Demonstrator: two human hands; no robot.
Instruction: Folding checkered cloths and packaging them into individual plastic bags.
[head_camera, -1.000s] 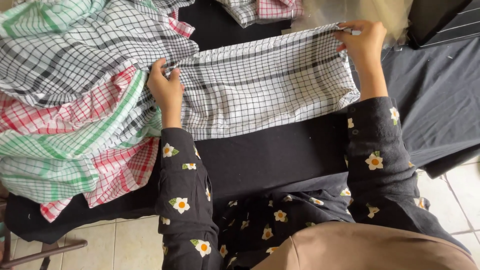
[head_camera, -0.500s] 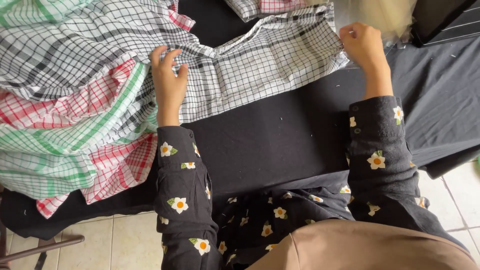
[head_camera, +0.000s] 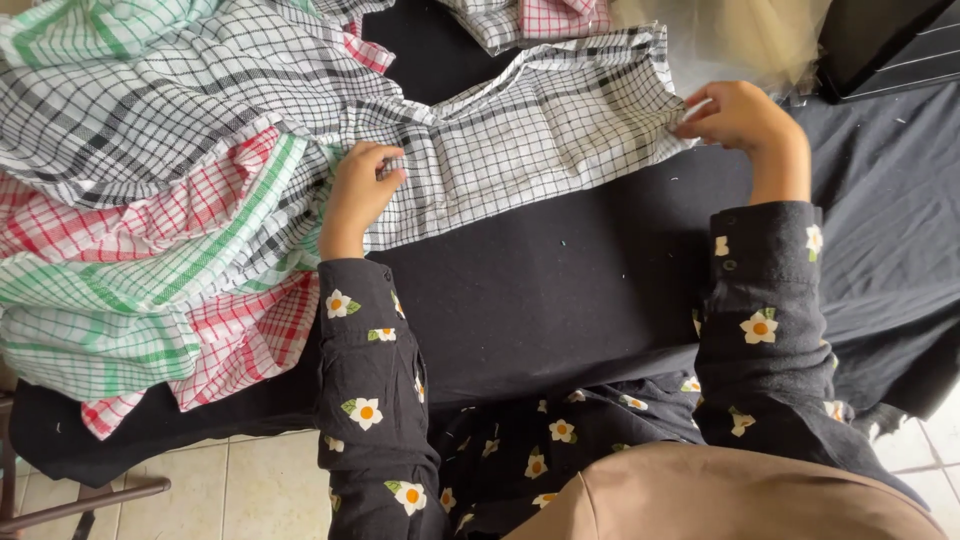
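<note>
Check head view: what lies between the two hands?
The black-and-white checked cloth spans from left hand to right hand, lying on the black table cover.

A black-draped table (head_camera: 560, 300) stands on a pale tiled floor (head_camera: 250, 480) in soft daylight.

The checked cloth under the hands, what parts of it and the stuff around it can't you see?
- Head view: black-and-white checked cloth, left end hidden under the left hand and the pile of checked cloths.
- Right hand: fingertips curl under, so its grip on the cloth edge is unclear.
- Red checked cloth: cut off by the top edge.
- Dark box: cut off at the top right corner.
</note>
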